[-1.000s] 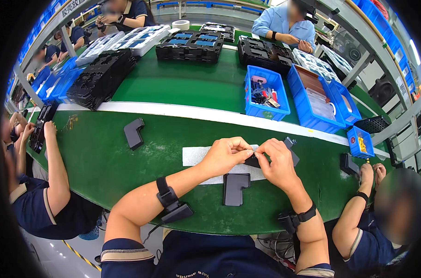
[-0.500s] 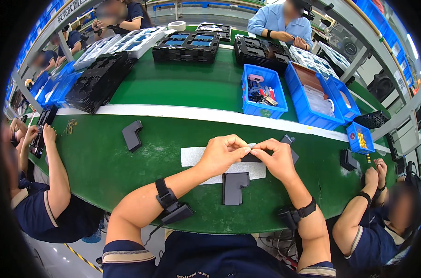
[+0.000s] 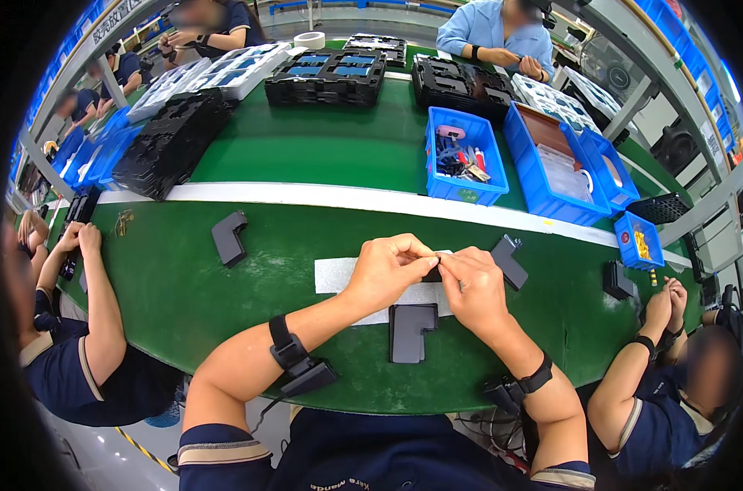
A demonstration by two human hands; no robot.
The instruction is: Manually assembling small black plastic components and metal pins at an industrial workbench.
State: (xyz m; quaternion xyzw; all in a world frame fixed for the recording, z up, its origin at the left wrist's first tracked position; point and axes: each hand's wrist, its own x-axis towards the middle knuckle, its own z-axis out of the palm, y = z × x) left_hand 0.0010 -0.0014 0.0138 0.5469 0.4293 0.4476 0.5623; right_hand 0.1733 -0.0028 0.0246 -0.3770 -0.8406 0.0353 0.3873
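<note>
My left hand (image 3: 388, 272) and my right hand (image 3: 471, 283) meet over a white foam strip (image 3: 336, 276) on the green belt (image 3: 175, 303). Their fingertips pinch a small item between them, too small to make out. A dark grey L-shaped plastic part (image 3: 410, 331) lies flat just below my hands. Another dark L-shaped part (image 3: 509, 260) sits right of my right hand, partly covered by it. A third (image 3: 228, 237) lies to the left, apart from my hands. Both wrists wear black straps.
Blue bins (image 3: 463, 160) with small tools and parts stand beyond the white line. Black trays (image 3: 326, 78) are stacked at the back and back left. Seated people work at my left (image 3: 77, 327) and right (image 3: 666, 393), others across the table. A small blue bin (image 3: 638, 240) sits at right.
My hands have drawn closer together, fingertips now touching over the foam strip. The parts on the belt have not moved.
</note>
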